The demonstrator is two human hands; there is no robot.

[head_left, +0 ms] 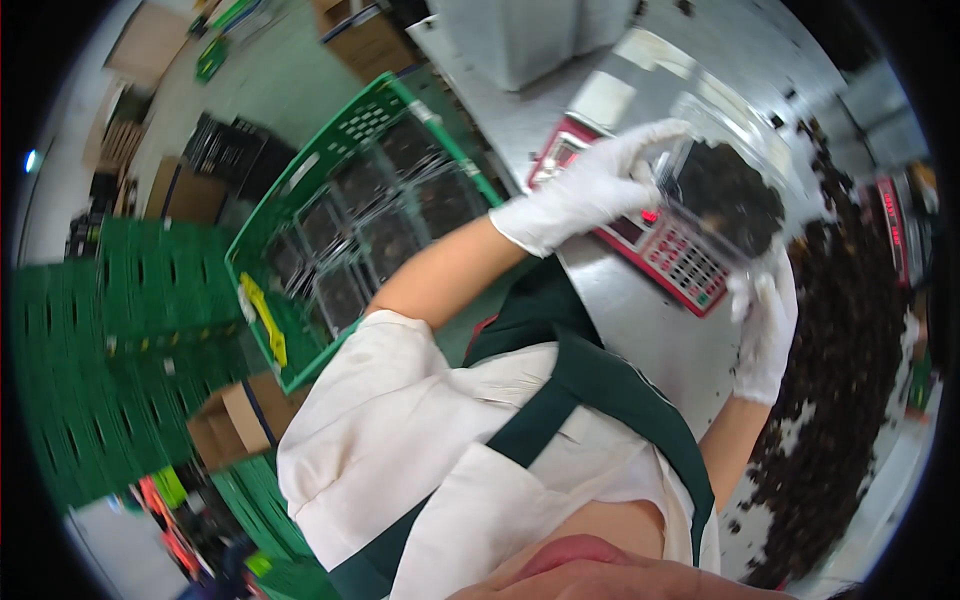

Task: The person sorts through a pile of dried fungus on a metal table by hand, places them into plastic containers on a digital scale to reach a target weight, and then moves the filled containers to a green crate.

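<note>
Both of my hands wear white gloves and hold a clear plastic box (725,200) filled with dark brown, crinkled pieces. The fingers of my left hand (610,185) pinch the box's left edge, near its clear lid. My right hand (768,315) grips the near right side, with some fingers hidden beneath the box. The box is above a red weighing scale (680,265) with a keypad and a lit red display, and covers part of it. I cannot tell whether the box touches the scale.
Left of me, a green crate (300,175) holds several filled clear boxes. Loose dark pieces (830,400) lie heaped along the metal table's right side, near another red scale (890,230). A grey tub (510,40) stands at the back. Green crates (170,290) are stacked far left, beside a cardboard box (245,420).
</note>
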